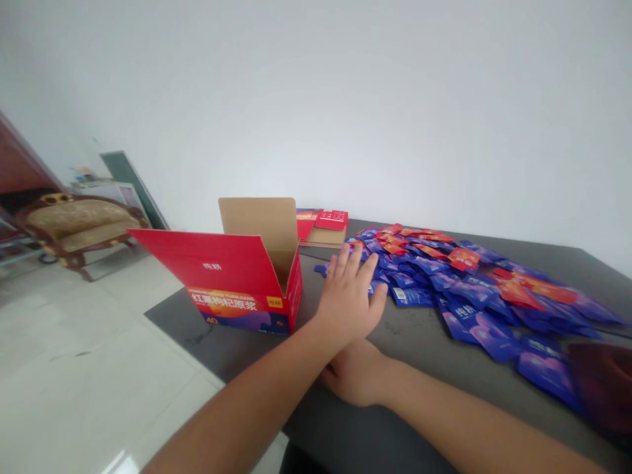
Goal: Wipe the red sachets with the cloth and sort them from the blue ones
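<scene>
My left hand [351, 296] reaches forward over the dark table, its fingers spread and stretched out. Its fingertips overlap the near left edge of a pile of blue and purple pouches [415, 263], and nothing is in its grasp; contact with the pouches cannot be judged. Crossing under the left wrist is my right hand [358, 375], its back turned up and its fingers mostly hidden behind the left forearm. To the left of both hands stands a red carton [234, 283] with its flaps raised. Only part of its bare brown inside shows.
Red and orange pouches [464, 259] lie among the blue ones. Flattened cartons [323, 227] are stacked against the wall behind the open carton. A dark red object [602, 378] sits at the table's right edge. An ornate sofa [81, 224] stands across the tiled floor.
</scene>
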Available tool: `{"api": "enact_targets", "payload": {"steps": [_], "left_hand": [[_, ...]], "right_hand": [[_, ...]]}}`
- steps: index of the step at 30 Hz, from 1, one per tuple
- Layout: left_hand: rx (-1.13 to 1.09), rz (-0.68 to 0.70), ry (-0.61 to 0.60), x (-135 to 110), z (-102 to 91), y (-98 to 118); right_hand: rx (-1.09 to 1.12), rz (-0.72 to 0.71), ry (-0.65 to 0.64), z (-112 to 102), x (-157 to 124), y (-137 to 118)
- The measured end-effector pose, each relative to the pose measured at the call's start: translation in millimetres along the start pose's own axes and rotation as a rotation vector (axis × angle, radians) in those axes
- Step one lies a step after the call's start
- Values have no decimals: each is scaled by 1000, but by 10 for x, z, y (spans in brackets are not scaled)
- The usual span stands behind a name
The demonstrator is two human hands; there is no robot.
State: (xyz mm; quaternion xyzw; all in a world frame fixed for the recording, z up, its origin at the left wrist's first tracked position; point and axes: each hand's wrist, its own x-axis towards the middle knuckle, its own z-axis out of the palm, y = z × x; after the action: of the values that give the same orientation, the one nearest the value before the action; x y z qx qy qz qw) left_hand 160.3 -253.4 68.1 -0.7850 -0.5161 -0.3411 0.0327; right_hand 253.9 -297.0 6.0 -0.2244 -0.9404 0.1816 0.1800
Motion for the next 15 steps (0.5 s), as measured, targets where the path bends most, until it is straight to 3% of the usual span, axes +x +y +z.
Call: {"api": "enact_targets", "payload": {"steps": [1,5,9,15], "left_hand": [[-26,-137,-56,162,92,-88],[4,-505,-56,713,503,-658],[75,-831,-27,925,828,-1135],[167,-900,17,1063,1077,-1464]], "right_hand": [[1,13,-32,-75,-91,-16],[1,126,-152,-302,-355,-72],[18,128,-138,-324,-408,-73],[41,112,-105,-299,-382,-51]]}}
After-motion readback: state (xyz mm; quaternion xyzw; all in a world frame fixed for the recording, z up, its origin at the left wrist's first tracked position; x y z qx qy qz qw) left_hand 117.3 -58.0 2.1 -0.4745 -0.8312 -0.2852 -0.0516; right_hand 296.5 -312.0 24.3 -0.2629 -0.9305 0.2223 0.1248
